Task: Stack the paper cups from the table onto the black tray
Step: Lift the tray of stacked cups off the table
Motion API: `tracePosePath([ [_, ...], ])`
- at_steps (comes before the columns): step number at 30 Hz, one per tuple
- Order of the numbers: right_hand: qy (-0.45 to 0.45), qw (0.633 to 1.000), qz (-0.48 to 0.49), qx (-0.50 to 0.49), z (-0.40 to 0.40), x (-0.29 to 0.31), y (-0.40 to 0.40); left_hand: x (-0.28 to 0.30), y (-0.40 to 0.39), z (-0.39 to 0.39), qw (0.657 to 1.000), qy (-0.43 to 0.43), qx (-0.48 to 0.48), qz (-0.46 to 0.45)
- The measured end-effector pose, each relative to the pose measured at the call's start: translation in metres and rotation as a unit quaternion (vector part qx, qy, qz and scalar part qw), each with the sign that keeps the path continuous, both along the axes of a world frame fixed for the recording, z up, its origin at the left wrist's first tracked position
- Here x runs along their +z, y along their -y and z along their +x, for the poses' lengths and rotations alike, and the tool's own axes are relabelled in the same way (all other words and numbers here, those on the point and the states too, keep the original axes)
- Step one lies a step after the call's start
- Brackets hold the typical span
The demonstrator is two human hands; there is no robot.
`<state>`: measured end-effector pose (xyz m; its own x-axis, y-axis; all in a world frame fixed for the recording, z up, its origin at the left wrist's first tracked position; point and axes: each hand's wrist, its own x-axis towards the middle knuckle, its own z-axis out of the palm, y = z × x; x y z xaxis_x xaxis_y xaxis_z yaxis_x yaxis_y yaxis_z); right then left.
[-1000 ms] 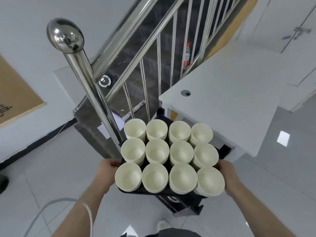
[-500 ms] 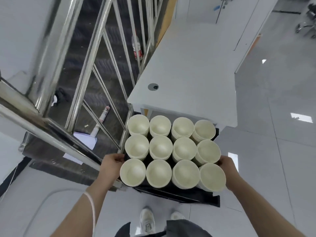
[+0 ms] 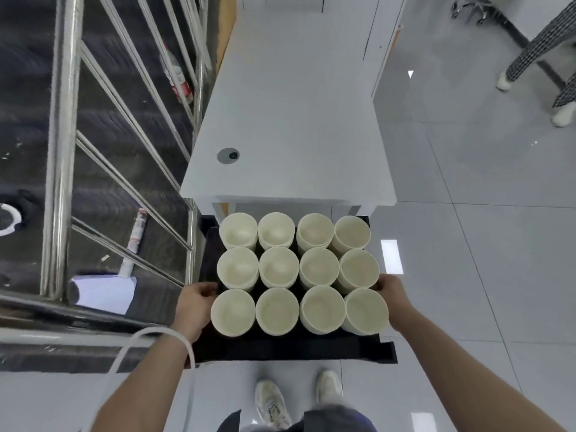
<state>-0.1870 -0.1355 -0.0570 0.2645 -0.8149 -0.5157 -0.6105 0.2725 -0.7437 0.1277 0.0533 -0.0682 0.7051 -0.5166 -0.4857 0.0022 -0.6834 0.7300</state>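
Several stacks of cream paper cups (image 3: pixel 279 268) stand in a tight grid on the black tray (image 3: pixel 290 349), which I hold in the air in front of me. My left hand (image 3: pixel 193 307) grips the tray's left edge and my right hand (image 3: pixel 394 299) grips its right edge. The cups hide most of the tray, and only its near edge and left side show. The white table (image 3: pixel 296 126) lies just beyond the tray, and its top carries no cups.
A steel stair railing (image 3: pixel 62 145) runs along the left, with dark stairs and a bottle (image 3: pixel 177 76) behind it. A rolled tube (image 3: pixel 134 241) and white paper (image 3: pixel 103 293) lie on the landing. Another person's legs (image 3: pixel 542 54) stand at the far right on the grey tiled floor.
The view has swung right and downward, so the railing moved left and the table centred. Both hands keep hold of the tray with its cups.
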Motion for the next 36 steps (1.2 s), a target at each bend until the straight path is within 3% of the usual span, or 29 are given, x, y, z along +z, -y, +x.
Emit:
tracePosePath([
  [36, -0.015, 1.0, -0.017, 0.015, 0.012, -0.011, 0.001, -0.015, -0.005, 0.004, 0.998, -0.043, 0.044, -0.018],
])
